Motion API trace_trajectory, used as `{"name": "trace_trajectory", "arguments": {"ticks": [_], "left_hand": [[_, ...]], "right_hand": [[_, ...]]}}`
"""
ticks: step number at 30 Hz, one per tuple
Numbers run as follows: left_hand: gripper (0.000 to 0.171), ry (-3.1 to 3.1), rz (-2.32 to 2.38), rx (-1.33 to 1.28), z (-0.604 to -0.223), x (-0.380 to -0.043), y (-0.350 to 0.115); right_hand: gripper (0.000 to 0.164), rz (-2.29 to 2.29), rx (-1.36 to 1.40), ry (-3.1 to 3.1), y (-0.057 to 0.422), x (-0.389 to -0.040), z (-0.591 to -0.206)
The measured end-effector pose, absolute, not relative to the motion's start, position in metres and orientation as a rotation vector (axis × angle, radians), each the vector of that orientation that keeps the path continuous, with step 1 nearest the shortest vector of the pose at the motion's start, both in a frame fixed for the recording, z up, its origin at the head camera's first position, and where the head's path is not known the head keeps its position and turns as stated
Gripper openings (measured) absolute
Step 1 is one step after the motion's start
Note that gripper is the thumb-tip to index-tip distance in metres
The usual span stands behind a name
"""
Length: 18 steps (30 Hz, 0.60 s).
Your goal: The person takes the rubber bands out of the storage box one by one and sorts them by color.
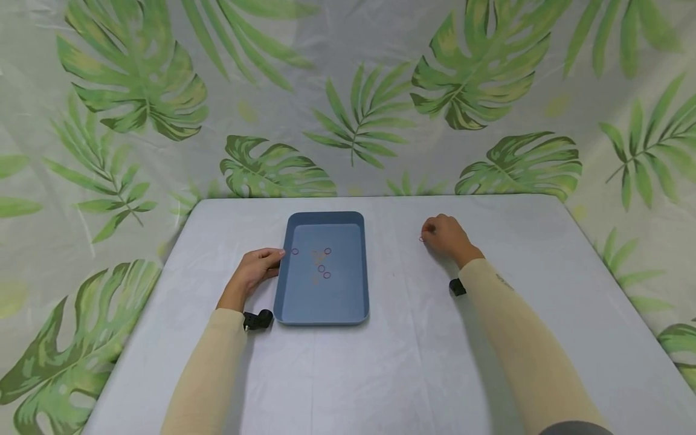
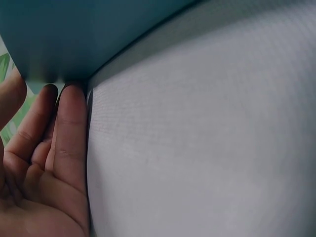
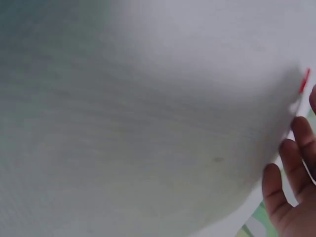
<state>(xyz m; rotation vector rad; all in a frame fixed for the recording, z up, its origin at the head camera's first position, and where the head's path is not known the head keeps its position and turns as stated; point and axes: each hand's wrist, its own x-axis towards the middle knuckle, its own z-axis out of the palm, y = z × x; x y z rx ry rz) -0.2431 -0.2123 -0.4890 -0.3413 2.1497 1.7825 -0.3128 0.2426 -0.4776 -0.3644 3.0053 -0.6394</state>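
A blue rectangular tray (image 1: 342, 302) lies left of centre on the white-covered table. On its floor are several thin red-purple rubber bands (image 1: 327, 275) and a few pale tan ones (image 1: 318, 258), faint against the blue. My left hand (image 1: 258, 267) grips the tray's left edge, thumb at the rim and fingers against the outer wall in the left wrist view. Right of the tray, my right hand (image 1: 447, 238) is low over the cloth. Between its thumb and index finger it pinches a small red rubber band (image 1: 421, 239), which shows as a red sliver in the right wrist view.
A white cloth (image 1: 391, 362) covers the table. Behind and beside it hang leaf-printed curtains (image 1: 353, 121). Black wrist cameras (image 1: 258, 320) sit on both forearms, over cream sleeves (image 1: 206, 374).
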Motion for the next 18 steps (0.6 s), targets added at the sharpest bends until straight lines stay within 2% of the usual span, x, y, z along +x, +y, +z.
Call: {"name": "trace_trajectory", "arguments": {"ticks": [10,18], "left_hand": [[0.046,2.127,1.797,-0.33,-0.488,-0.242,-0.214],[0.047,2.127,1.789,-0.335,-0.49,-0.244,-0.212]], "right_hand": [[0.025,-0.807,-0.361,2.853,0.22,-0.316,-0.451],[0.021,-0.824,-0.709,2.859,0.17,-0.306,-0.427]]}}
